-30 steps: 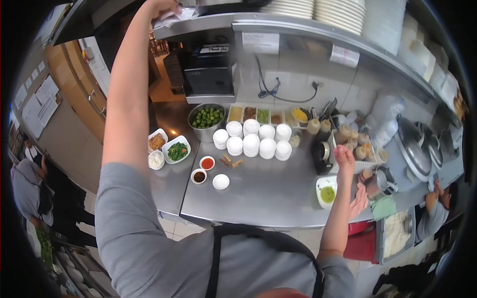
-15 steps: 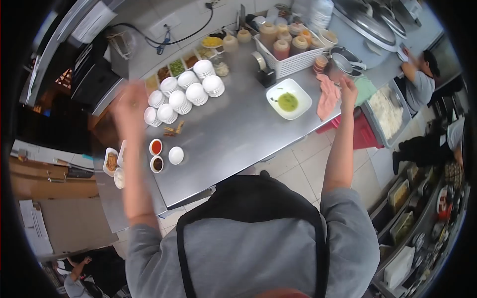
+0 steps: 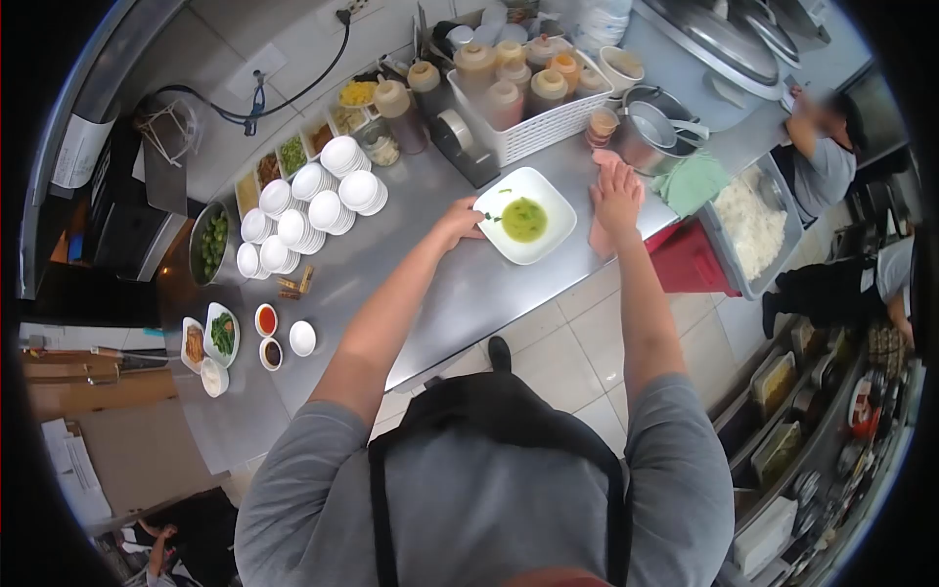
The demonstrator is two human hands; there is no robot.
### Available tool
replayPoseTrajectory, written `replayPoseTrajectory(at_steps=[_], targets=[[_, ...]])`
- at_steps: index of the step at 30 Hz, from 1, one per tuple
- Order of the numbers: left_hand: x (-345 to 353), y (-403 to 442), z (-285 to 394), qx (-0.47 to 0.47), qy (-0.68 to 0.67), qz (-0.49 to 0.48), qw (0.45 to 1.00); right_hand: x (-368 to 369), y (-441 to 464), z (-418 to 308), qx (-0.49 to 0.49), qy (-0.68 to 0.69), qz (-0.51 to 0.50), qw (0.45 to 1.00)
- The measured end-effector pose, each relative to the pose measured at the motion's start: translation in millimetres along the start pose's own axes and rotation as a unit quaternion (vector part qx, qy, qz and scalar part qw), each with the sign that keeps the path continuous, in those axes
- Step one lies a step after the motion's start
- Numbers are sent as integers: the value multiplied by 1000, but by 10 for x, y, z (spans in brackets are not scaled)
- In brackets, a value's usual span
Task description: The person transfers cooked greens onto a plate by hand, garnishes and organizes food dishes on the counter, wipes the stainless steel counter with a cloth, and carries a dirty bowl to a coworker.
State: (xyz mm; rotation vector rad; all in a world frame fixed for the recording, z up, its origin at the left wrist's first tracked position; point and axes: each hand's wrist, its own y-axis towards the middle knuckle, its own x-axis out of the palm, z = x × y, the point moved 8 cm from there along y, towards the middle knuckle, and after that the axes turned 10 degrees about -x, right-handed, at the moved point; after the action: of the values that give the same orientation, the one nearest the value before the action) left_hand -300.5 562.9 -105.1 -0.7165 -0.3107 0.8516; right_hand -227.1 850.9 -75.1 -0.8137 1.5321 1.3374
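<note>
A white square bowl (image 3: 553, 240) with green liquid and bits of green leaf stands on the steel counter. My left hand (image 3: 458, 223) grips its left rim, thumb near the edge and fingers partly hidden. My right hand (image 3: 618, 199) lies on a pink cloth (image 3: 601, 238) to the right of the bowl, fingers stretched forward and flat. A green cloth (image 3: 693, 183) lies to the right of that hand.
A white basket of squeeze bottles (image 3: 533, 140) stands behind the bowl, beside a tape dispenser (image 3: 465, 147). Stacked white cups (image 3: 293, 230) and small sauce dishes (image 3: 266, 320) are at left. Metal pots (image 3: 653, 132) and a tub of rice (image 3: 753, 230) sit at right. Other people work at far right.
My left hand has come from the far left to the bowl's rim. My right hand has lowered onto the pink cloth. The view has shifted, and greens at the left are now uncovered.
</note>
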Motion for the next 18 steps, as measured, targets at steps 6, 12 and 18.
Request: replayPoseTrajectory(at_steps=[6,12,18], targets=[[-480,-396,-277,24,-15,23,999,-52,-89,-931,-139,85,-10,987],[-1239,-1449,-704,14,-40,146,988,-277,-238,-2151,-272,301,85,910],[-1593,-2322,-1234,39,-152,220,963,-472,-263,-2962,-293,327,-86,894]])
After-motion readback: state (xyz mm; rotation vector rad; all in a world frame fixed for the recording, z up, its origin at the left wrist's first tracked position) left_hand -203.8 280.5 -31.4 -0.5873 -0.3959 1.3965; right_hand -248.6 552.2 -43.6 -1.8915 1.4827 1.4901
